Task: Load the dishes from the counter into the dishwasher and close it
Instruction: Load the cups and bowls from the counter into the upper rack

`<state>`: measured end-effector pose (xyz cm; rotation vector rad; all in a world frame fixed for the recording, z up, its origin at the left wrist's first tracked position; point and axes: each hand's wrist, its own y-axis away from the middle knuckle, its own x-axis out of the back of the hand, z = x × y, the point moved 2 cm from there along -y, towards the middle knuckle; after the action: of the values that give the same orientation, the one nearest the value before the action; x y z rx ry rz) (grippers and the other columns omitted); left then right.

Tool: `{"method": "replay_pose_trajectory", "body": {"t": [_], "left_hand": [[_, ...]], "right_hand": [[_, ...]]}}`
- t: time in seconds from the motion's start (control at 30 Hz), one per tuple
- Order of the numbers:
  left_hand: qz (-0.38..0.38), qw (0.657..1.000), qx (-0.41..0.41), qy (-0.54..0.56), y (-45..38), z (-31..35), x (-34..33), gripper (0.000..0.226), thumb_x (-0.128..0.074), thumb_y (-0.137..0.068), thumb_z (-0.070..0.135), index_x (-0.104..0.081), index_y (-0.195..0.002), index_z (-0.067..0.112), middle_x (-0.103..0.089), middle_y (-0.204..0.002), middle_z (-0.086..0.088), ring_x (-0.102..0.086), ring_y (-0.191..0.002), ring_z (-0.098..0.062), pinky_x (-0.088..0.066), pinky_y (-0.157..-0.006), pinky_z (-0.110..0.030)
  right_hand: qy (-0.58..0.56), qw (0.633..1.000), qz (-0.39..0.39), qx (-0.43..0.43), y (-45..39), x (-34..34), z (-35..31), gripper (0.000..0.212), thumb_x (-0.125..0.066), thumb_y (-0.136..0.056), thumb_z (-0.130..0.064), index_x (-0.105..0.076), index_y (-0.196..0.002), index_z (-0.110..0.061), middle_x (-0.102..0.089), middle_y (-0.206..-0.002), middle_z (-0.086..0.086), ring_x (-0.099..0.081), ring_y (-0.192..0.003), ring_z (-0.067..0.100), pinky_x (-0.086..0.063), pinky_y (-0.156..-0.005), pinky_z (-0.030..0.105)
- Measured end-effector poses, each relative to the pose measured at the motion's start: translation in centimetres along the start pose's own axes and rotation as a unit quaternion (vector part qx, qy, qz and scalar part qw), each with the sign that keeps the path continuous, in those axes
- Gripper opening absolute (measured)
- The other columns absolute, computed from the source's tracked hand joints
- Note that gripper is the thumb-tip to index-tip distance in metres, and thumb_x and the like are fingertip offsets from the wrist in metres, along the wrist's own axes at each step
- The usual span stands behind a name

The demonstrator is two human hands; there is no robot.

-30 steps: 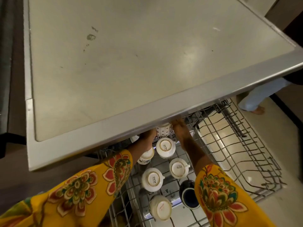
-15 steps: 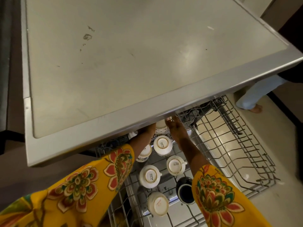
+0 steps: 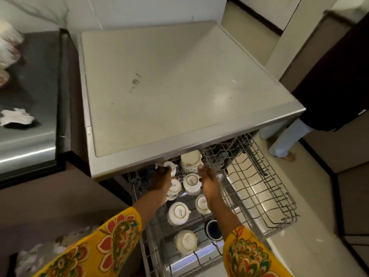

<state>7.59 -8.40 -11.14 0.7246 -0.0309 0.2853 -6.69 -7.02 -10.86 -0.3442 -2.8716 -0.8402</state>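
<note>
Both hands have drawn back from under the dishwasher's top (image 3: 179,92), the left hand (image 3: 162,179) gripping a small white cup (image 3: 170,166) at the rack's (image 3: 265,188) rear and the right hand (image 3: 208,181), seemingly loose-fingered, beside the tall patterned mug (image 3: 190,161).

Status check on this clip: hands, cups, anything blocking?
Left hand grips small cup; right hand beside tall cup, grip unclear. Rack pulled out. Nothing blocking.
</note>
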Motion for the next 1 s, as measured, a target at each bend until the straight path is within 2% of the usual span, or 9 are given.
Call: {"method": "replay_pose_trajectory", "body": {"t": [0.07,0.17,0.3,0.53,0.6,0.67,0.73,0.83,1.0], "left_hand": [[0.003,1.000,0.021,0.014,1.4,-0.3,1.1,0.028,-0.044,-0.098,0.028,-0.056,-0.113,0.008,-0.061,-0.116,-0.019,-0.061,-0.094,-0.029,-0.049,-0.087,-0.035],[0.003,0.998,0.020,0.063,4.1,0.0,3.3,0.015,-0.045,-0.098,0.021,-0.054,-0.092,0.010,-0.058,-0.081,-0.014,-0.049,-0.063,-0.020,-0.043,-0.057,-0.024],[0.027,0.994,-0.026,0.101,7.7,0.5,6.9,0.016,-0.046,-0.097,0.014,-0.055,-0.086,0.006,-0.051,-0.072,-0.011,-0.043,-0.059,-0.019,-0.036,-0.057,-0.025],[0.051,0.984,-0.068,0.157,13.8,1.1,14.7,0.020,-0.042,-0.099,0.021,-0.052,-0.087,0.010,-0.043,-0.065,-0.003,-0.038,-0.054,-0.014,-0.033,-0.052,-0.025],[0.060,0.978,-0.083,0.180,15.3,1.7,17.0,0.019,-0.040,-0.101,0.022,-0.053,-0.092,0.010,-0.044,-0.070,-0.003,-0.039,-0.059,-0.013,-0.039,-0.060,-0.027],[0.064,0.972,-0.093,0.207,16.4,2.2,19.2,0.019,-0.039,-0.101,0.022,-0.053,-0.100,0.009,-0.043,-0.071,-0.002,-0.039,-0.059,-0.012,-0.046,-0.069,-0.032],[0.069,0.967,-0.112,0.218,17.3,2.8,21.2,0.019,-0.037,-0.102,0.021,-0.052,-0.098,0.009,-0.040,-0.068,-0.002,-0.036,-0.057,-0.012,-0.045,-0.060,-0.030],[0.100,0.956,-0.136,0.240,18.4,4.2,23.7,0.025,-0.037,-0.102,0.019,-0.050,-0.081,0.013,-0.037,-0.065,-0.002,-0.032,-0.053,-0.011,-0.029,-0.042,-0.019],[0.119,0.941,-0.153,0.277,18.8,6.8,26.9,0.026,-0.039,-0.100,0.020,-0.049,-0.077,0.015,-0.039,-0.065,-0.001,-0.033,-0.052,-0.011,-0.027,-0.048,-0.023]], "right_hand": [[0.004,1.000,-0.023,0.002,1.8,-0.8,0.5,0.006,-0.055,-0.092,-0.034,-0.058,-0.087,-0.033,-0.063,-0.112,0.005,-0.056,-0.112,0.028,-0.041,-0.102,0.050],[-0.014,0.998,-0.067,0.011,4.8,-2.2,0.4,0.006,-0.057,-0.092,-0.029,-0.058,-0.098,-0.031,-0.061,-0.117,0.007,-0.056,-0.113,0.027,-0.043,-0.101,0.049],[0.000,0.992,-0.126,0.023,9.2,-4.0,-0.6,0.040,-0.055,-0.094,-0.032,-0.044,-0.130,-0.021,-0.051,-0.128,0.004,-0.050,-0.119,0.024,-0.041,-0.104,0.044],[0.077,0.976,-0.201,0.040,16.2,-7.4,-2.7,0.063,-0.054,-0.086,-0.055,-0.036,-0.140,-0.028,-0.047,-0.136,-0.002,-0.049,-0.122,0.022,-0.040,-0.096,0.036],[0.095,0.970,-0.217,0.059,18.0,-8.6,-3.7,0.063,-0.053,-0.086,-0.056,-0.038,-0.138,-0.026,-0.052,-0.127,-0.004,-0.054,-0.114,0.019,-0.044,-0.086,0.030],[0.111,0.964,-0.225,0.084,19.6,-10.0,-4.5,0.079,-0.055,-0.070,-0.070,-0.041,-0.135,-0.026,-0.054,-0.105,-0.011,-0.053,-0.084,0.005,-0.039,-0.064,0.017],[0.132,0.957,-0.234,0.105,20.3,-11.4,-5.2,0.084,-0.054,-0.063,-0.075,-0.042,-0.133,-0.029,-0.056,-0.107,-0.008,-0.046,-0.078,0.004,-0.029,-0.057,0.015],[0.160,0.944,-0.255,0.136,22.7,-12.9,-7.4,0.062,-0.051,-0.084,-0.060,-0.041,-0.135,-0.026,-0.054,-0.120,-0.001,-0.049,-0.097,0.014,-0.034,-0.064,0.017],[0.186,0.928,-0.267,0.184,24.4,-16.1,-10.7,0.062,-0.049,-0.090,-0.055,-0.036,-0.141,-0.023,-0.048,-0.138,0.003,-0.050,-0.119,0.020,-0.040,-0.093,0.032]]}}
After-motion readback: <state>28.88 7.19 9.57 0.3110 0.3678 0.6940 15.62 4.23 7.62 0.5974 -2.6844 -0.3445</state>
